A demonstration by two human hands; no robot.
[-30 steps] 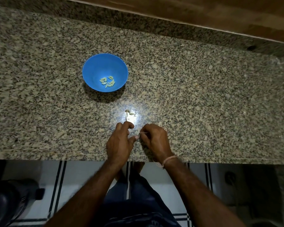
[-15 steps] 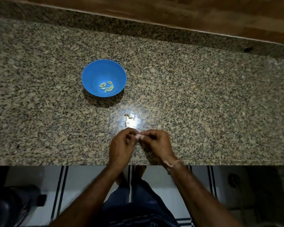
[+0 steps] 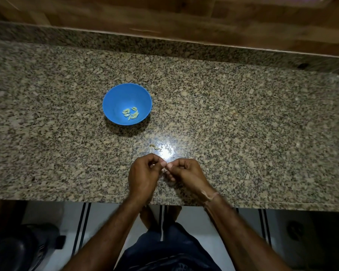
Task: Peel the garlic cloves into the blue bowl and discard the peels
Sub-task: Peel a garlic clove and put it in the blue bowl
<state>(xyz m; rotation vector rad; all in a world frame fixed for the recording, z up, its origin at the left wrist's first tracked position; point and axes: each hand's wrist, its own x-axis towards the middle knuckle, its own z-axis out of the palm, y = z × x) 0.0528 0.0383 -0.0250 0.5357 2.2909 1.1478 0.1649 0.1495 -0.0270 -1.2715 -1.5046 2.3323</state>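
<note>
A blue bowl (image 3: 117,98) stands on the granite counter (image 3: 243,124) and holds several pale peeled garlic cloves (image 3: 130,114). Close to the counter's front edge my left hand (image 3: 143,177) and my right hand (image 3: 186,174) meet fingertip to fingertip. Between them they pinch a small pale garlic clove (image 3: 164,169), mostly hidden by the fingers. A little scrap of garlic stem and peel (image 3: 154,148) lies on the counter just beyond my hands, in a bright patch of reflected light.
A wooden wall panel (image 3: 164,20) runs along the back of the counter. Below the front edge there is a tiled floor with dark stripes (image 3: 82,222), my legs, and a dark object (image 3: 18,247) at the lower left.
My hands drew together and lifted slightly off the counter, their fingertips now closed on the clove. The camera tilted, so the bowl sits lower in view.
</note>
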